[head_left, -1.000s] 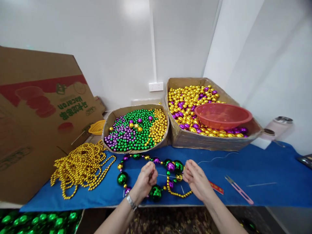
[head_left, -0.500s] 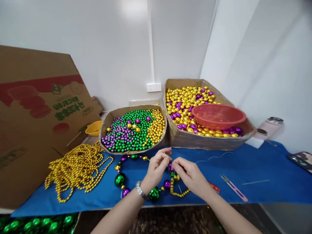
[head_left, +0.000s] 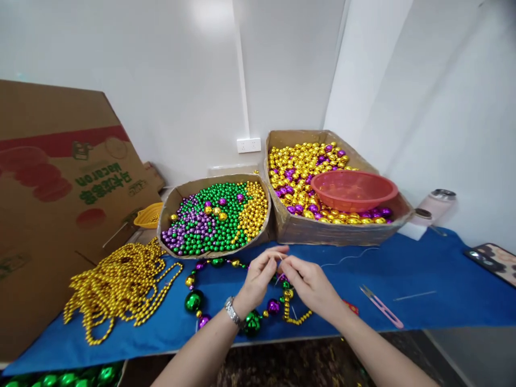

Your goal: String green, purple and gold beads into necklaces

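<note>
My left hand (head_left: 258, 279), with a metal watch (head_left: 232, 310) on the wrist, pinches a thin pale string between thumb and fingertips. Right beside it, my right hand (head_left: 308, 282) is closed on the same string, the fingertips of both hands nearly meeting. A loose length of string (head_left: 349, 260) trails over the cloth behind my right hand. Below the hands lies a bead necklace in a loop, with a big green bead (head_left: 194, 301), a purple bead (head_left: 273, 306) and smaller gold ones. A short strand of gold beads (head_left: 298, 321) curves beside it. My fingers partly hide the string and nearest beads.
Behind the hands stand a carton of small beads (head_left: 213, 252) and a larger carton (head_left: 322, 234) bearing a red basin (head_left: 355, 191). Gold bead strands (head_left: 116, 285) lie left. On the blue cloth at right are pink thread snips (head_left: 382, 306), a needle (head_left: 415, 295) and a phone (head_left: 492, 262).
My right hand has moved in toward my left, so the fingertips come close together over the string. The whole view has shifted slightly.
</note>
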`<state>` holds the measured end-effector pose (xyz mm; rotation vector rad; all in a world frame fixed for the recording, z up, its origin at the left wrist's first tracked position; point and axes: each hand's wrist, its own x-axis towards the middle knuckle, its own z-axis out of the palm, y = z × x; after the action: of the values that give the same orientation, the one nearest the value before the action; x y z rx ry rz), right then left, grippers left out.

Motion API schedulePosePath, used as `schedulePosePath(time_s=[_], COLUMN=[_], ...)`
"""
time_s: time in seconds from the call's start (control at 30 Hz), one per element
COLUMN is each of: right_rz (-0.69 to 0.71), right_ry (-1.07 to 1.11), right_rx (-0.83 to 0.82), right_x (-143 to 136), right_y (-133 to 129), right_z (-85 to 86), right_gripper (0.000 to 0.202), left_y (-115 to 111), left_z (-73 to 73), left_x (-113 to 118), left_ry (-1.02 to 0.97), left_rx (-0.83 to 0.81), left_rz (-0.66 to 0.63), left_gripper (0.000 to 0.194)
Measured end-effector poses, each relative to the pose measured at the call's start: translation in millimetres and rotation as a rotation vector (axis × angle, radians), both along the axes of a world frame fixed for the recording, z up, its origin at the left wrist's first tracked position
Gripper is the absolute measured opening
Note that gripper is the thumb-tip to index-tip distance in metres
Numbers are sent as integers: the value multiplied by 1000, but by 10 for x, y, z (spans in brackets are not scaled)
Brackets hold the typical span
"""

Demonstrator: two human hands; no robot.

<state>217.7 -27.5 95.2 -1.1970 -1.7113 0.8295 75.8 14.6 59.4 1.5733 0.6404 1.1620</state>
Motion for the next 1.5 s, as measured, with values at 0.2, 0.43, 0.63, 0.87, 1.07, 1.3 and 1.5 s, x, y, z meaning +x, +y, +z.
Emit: schedulePosePath(time_s=[0.2, 0.43, 0.63, 0.87, 1.07, 1.3, 1.5], right_rz=[-86, -245, -392, -538, -386, 25, 58], right_ry=[153, 172, -231, -555, -415, -212, -335], right_rx=[-41, -99, -207, -361, -367, -266, -135], right_x=[287, 711, 1495, 1917, 1565, 747, 592], right_y=[172, 336, -108, -660, -556, -430, -344], right_z=[97, -56, -509, -1173, -1083, -441, -310], right_gripper=[37, 47, 28, 20, 40, 34, 31], left_y=[8, 81, 72, 9, -32, -26, -18], left_z=[-132, -64, -173, -318, -233, -207, -184], left_x=[79, 3, -10, 72, 99, 81, 75], left_ry=[73, 332, 420, 335, 249, 216, 215], left_rx=[-71, 225, 351, 343, 247, 221, 236], left_rz=[-383, -445, -376, -230, -220, -236, -243], left_gripper=[44, 26, 44, 47, 48, 53, 53])
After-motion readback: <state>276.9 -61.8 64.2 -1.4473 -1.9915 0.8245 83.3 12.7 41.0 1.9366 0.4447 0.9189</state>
